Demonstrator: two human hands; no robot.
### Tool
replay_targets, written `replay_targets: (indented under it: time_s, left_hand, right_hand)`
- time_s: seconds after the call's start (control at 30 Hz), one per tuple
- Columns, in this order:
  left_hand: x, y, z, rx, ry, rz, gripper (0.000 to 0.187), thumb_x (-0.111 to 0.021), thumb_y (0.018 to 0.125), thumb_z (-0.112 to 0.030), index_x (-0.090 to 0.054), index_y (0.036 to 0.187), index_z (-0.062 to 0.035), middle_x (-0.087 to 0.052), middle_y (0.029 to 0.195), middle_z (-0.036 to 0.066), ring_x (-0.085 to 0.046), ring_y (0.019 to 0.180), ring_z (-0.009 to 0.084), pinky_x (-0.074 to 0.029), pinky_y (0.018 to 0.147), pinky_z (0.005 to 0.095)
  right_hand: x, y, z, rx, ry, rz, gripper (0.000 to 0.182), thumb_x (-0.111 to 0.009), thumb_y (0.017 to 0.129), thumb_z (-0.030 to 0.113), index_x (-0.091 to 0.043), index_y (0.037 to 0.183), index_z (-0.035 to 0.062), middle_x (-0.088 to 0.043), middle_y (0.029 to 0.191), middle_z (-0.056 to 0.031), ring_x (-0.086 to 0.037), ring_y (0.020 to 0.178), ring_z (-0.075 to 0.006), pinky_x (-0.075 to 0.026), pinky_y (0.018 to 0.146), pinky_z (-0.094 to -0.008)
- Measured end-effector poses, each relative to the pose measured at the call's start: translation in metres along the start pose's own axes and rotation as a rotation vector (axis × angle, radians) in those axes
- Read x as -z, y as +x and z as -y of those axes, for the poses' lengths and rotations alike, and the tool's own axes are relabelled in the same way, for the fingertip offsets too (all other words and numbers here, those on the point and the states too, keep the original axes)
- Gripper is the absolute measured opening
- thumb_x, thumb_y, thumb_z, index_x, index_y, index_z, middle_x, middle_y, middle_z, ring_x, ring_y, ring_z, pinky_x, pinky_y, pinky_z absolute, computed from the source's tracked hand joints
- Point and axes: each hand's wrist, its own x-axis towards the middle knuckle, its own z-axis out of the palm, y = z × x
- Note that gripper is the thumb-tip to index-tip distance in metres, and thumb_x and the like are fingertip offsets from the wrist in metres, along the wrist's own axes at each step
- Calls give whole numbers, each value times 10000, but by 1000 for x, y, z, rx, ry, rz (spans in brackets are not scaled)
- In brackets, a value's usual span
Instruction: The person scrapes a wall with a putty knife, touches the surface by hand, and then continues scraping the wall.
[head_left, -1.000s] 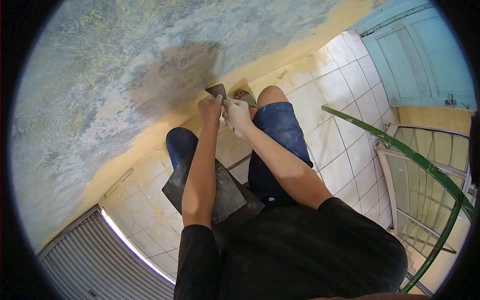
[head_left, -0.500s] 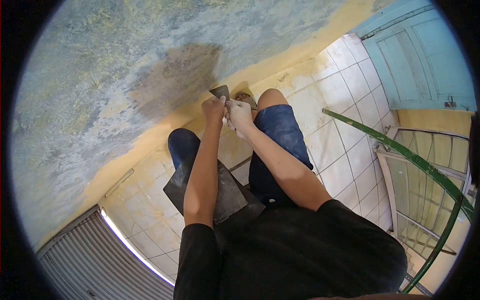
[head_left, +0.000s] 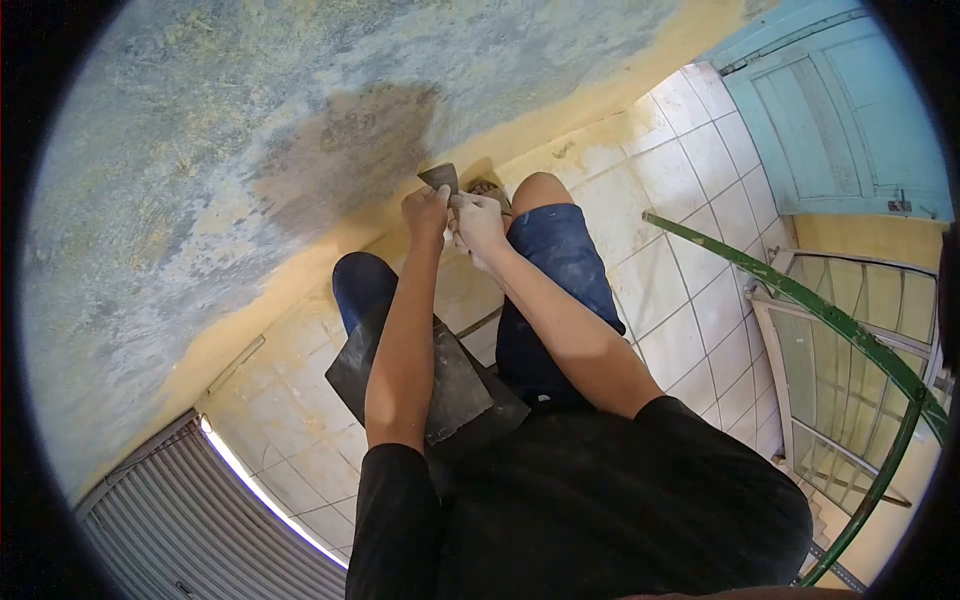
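Note:
A small dark scraper blade [head_left: 439, 177] rests against the wall where the grey-blue surface [head_left: 250, 110] meets the yellow lower band [head_left: 330, 240]. My left hand [head_left: 424, 213] and my right hand [head_left: 477, 224] are pressed together just below the blade, both closed around its handle. A darker patch [head_left: 345, 150] lies on the wall just left of the blade. I crouch in blue shorts, knees [head_left: 545, 190] close to the wall.
A dark flat board [head_left: 455, 385] sits on my lap under my left forearm. Pale floor tiles [head_left: 690, 290] spread to the right. A green metal railing [head_left: 850, 330] curves along the right side, a light blue door [head_left: 850, 110] stands at top right, a ribbed shutter [head_left: 190, 520] at bottom left.
The blade and both hands slid a little down the wall, then back up to nearly the same spot. Nothing was let go.

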Motion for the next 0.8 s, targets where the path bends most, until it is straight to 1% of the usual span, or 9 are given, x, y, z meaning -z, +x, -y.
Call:
replay_targets:
  time_s: [0.2,0.27,0.4,0.47,0.5,0.57,0.7,0.77,0.8]
  left_hand:
    - [-1,2,7,57,108,30,264,-709,749,-175,-607,632,39,-602,584,126,-525,539,205,-416,554,394]
    - [2,-5,1,36,-56,20,269,-709,743,-186,-617,636,43,-620,602,163,-545,531,235,-426,554,412]
    - [-5,15,36,51,64,71,280,-708,748,-192,-606,618,35,-590,569,118,-519,505,210,-419,536,399]
    - [-6,17,46,51,13,-5,308,-710,754,-198,-588,579,25,-556,531,77,-479,488,174,-407,520,383]
    - [-2,14,33,42,10,-13,308,-710,754,-198,-588,579,25,-556,531,77,-479,488,174,-407,520,383]
    - [6,-3,0,100,-80,142,182,-714,798,-98,-635,705,36,-623,712,76,-534,583,167,-444,547,336]
    - [16,-8,-13,111,128,158,164,-710,798,-82,-634,737,49,-636,730,91,-566,586,182,-456,546,342]
    - [17,11,28,118,131,159,303,-667,773,-262,-713,750,37,-692,710,196,-664,618,277,-491,601,394]
    - [20,20,38,112,133,153,303,-667,773,-262,-713,750,37,-692,710,196,-664,618,277,-491,601,394]
  right_hand:
    - [0,9,-7,21,-22,-36,228,-490,935,176,-547,733,86,-478,552,-25,-400,355,-128,-265,322,-289]
    - [0,-8,5,-15,17,-24,222,-496,918,166,-550,717,90,-475,546,-24,-404,357,-129,-273,329,-294]
    - [2,12,-10,23,-34,-29,214,-497,910,165,-554,720,86,-473,541,-26,-407,363,-130,-277,337,-299]
    - [-1,9,-12,-16,-82,-42,209,-494,909,169,-559,730,83,-477,540,-29,-409,368,-133,-275,341,-302]
    - [-2,8,-9,-7,-83,-33,209,-494,909,169,-559,730,83,-477,540,-29,-409,368,-133,-275,341,-302]
    - [7,2,-7,-19,6,8,196,-497,906,173,-561,745,82,-485,545,-33,-410,373,-137,-273,343,-303]
    - [14,-8,2,-56,-27,17,182,-508,900,168,-557,754,71,-489,548,-39,-410,376,-140,-273,346,-304]
    - [16,-10,-1,-120,-123,37,179,-533,897,177,-554,767,56,-489,547,-50,-415,378,-142,-280,346,-308]
    - [16,-8,-5,-115,-121,45,179,-533,897,177,-554,767,56,-489,547,-50,-415,378,-142,-280,346,-308]
